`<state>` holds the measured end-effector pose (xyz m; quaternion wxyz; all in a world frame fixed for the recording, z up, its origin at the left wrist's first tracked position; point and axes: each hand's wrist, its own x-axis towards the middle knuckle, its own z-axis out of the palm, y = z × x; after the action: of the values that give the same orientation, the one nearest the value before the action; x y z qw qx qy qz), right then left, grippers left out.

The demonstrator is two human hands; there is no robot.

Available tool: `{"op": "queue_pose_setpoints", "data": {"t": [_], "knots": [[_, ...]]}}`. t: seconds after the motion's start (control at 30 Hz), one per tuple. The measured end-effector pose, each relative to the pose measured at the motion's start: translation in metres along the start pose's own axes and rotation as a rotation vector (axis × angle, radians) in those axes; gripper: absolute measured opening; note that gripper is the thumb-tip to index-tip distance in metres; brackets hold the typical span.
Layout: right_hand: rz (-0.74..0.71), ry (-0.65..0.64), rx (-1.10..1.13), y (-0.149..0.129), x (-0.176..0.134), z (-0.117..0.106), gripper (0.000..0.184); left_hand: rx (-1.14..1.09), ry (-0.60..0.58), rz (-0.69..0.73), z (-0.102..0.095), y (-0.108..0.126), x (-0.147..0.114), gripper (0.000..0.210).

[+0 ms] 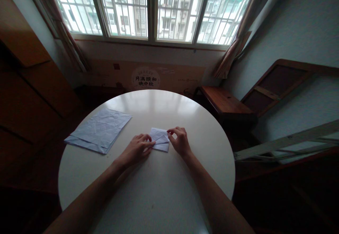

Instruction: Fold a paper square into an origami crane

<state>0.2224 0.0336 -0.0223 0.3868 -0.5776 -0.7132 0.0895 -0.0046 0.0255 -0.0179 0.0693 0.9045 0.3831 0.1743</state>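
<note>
A small folded sheet of white paper lies on the round white table between my two hands. My left hand is closed on the paper's left edge, thumb and fingers pressed to it. At the upper right edge, my right hand pinches the paper between thumb and forefinger. A crease runs slantwise across the folded sheet, and one flap overlaps the part below. To the left rests a larger stack of creased white paper, apart from both hands.
Beyond the table is a barred window with curtains at its sides. A wooden side table stands at the back right, near a framed panel against the wall. Wooden cabinets rise on the left.
</note>
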Motion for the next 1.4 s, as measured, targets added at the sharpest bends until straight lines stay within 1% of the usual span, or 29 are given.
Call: {"op": "queue_pose_setpoints", "data": {"t": [0.07, 0.17, 0.27, 0.33, 0.43, 0.53, 0.6, 0.73, 0.8, 0.9, 0.93, 1.0, 1.1, 1.2, 1.27, 1.4], "knots": [[-0.1, -0.045, 0.051, -0.001, -0.001, 0.002, 0.014, 0.024, 0.023, -0.03, -0.001, 0.0, -0.001, 0.033], [-0.217, -0.188, 0.048, -0.004, -0.007, 0.01, 0.018, 0.04, 0.046, -0.065, -0.002, 0.002, -0.001, 0.033], [-0.263, -0.296, -0.021, -0.008, -0.011, 0.019, 0.028, 0.046, 0.048, -0.075, -0.002, 0.003, -0.001, 0.033], [-0.25, -0.324, -0.074, -0.009, -0.012, 0.021, 0.029, 0.045, 0.051, -0.077, -0.001, 0.003, -0.001, 0.032], [-0.176, -0.321, -0.129, -0.01, -0.011, 0.018, 0.025, 0.027, 0.064, -0.09, -0.001, 0.002, 0.0, 0.027], [-0.099, -0.318, -0.154, -0.007, -0.008, 0.01, 0.02, 0.017, 0.065, -0.129, -0.005, 0.0, -0.001, 0.019], [-0.045, -0.304, -0.17, -0.004, -0.006, 0.004, 0.022, 0.024, 0.06, -0.166, -0.009, -0.001, -0.001, 0.016], [0.057, -0.27, -0.211, 0.001, -0.002, -0.002, 0.025, 0.018, 0.048, -0.213, -0.015, -0.003, 0.0, 0.018], [0.082, -0.271, -0.216, 0.001, -0.002, -0.003, 0.023, 0.016, 0.072, -0.241, -0.016, -0.004, 0.001, 0.019], [0.073, -0.266, -0.203, 0.0, -0.002, -0.002, 0.023, 0.003, 0.15, -0.268, -0.013, -0.003, 0.002, 0.018], [0.067, -0.263, -0.197, -0.001, -0.002, -0.001, 0.023, -0.011, 0.17, -0.252, -0.011, -0.003, 0.002, 0.02], [0.06, -0.258, -0.186, -0.001, -0.003, -0.001, 0.023, -0.046, 0.183, -0.186, -0.007, -0.001, 0.003, 0.03], [0.056, -0.248, -0.173, 0.0, -0.003, 0.0, 0.022, -0.085, 0.145, -0.082, 0.0, 0.0, 0.003, 0.039], [0.025, -0.22, -0.15, 0.001, -0.003, 0.001, 0.019, -0.09, 0.101, -0.038, 0.003, 0.0, 0.001, 0.037], [-0.018, -0.217, -0.135, 0.001, -0.005, 0.002, 0.019, -0.084, 0.091, -0.024, 0.003, -0.001, 0.0, 0.036], [-0.121, -0.292, -0.132, -0.006, -0.01, 0.006, 0.028, -0.071, 0.086, -0.006, 0.003, -0.003, -0.001, 0.038]]}}
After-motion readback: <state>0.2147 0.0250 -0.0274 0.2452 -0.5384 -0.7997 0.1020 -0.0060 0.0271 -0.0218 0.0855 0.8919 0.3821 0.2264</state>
